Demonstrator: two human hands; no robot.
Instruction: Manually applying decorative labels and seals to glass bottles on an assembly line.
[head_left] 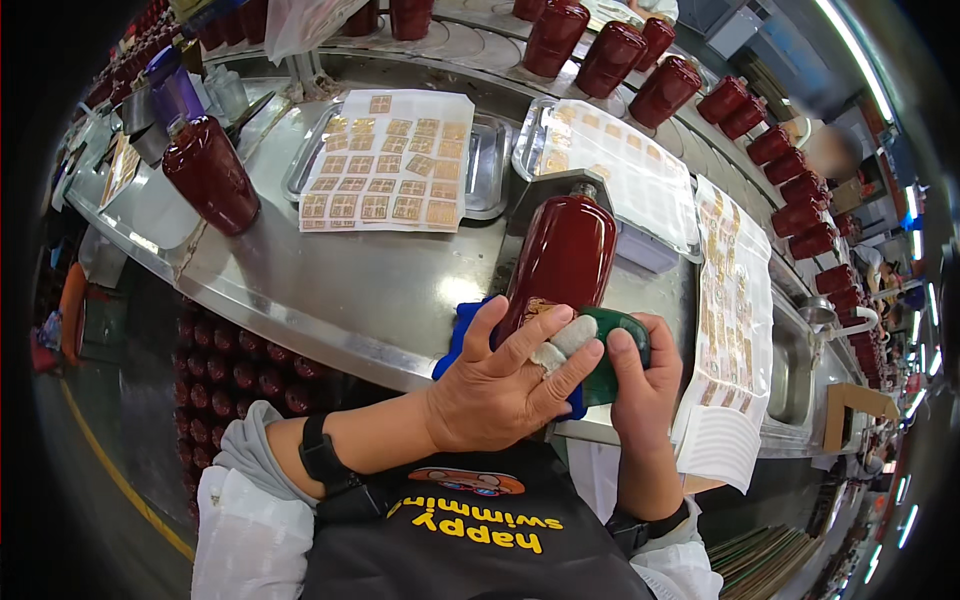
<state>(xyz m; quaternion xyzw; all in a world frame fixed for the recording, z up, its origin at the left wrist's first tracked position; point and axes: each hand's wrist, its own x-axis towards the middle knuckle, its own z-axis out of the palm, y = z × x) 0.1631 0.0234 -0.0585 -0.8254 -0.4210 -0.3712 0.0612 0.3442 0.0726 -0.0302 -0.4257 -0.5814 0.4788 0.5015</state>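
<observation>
A dark red glass bottle (568, 250) lies tilted in a metal holder (512, 215), its neck pointing away from me. A gold decal (538, 308) shows on its near part, partly covered by my fingers. My left hand (500, 385) spreads its fingers over that near end; off-white wraps cover some fingertips. My right hand (645, 385) pinches a flat green scraper (603, 375) between thumb and fingers, close against the left fingertips. A blue cloth (455, 340) shows beneath the bottle's near end.
A sheet of gold decals (385, 165) lies on a metal tray (488, 165); another decal sheet (620, 170) and a long strip (728, 300) lie to the right. One red bottle (210, 175) stands at left. Bottles line the conveyor (480, 50). A sink (792, 370) is at right.
</observation>
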